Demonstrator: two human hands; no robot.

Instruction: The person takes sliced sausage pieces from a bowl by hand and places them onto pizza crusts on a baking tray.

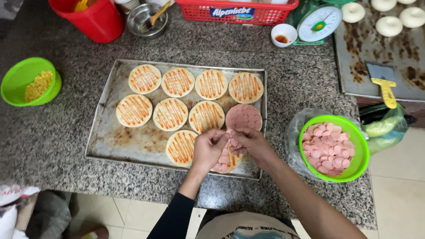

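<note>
1. Head view, looking straight down: a metal baking tray [106,132] lies on a speckled granite counter [57,146], its long axis running from 9 to 3 o'clock.
2. Both hands meet over the tray's front right corner. The left hand [207,149] and right hand [249,142] touch at the fingertips, pinched together on a few pink sausage slices [233,140].
3. Directly beneath the hands lies a partly topped dough round [226,163], striped with orange sauce and showing several slices; it is mostly hidden.
4. At 12 o'clock from the hands, just beside them, sits a round fully covered in slices [244,117].
5. Eight sauced, untopped rounds fill the tray from 9 to 12 o'clock; the nearest [181,147] touches the left hand's side.
6. A green basket of sausage slices [333,148] sits at 3 o'clock, off the tray, nearer the right hand.
7. A green bowl of corn kernels [30,82] lies well apart at 10 o'clock.
</note>
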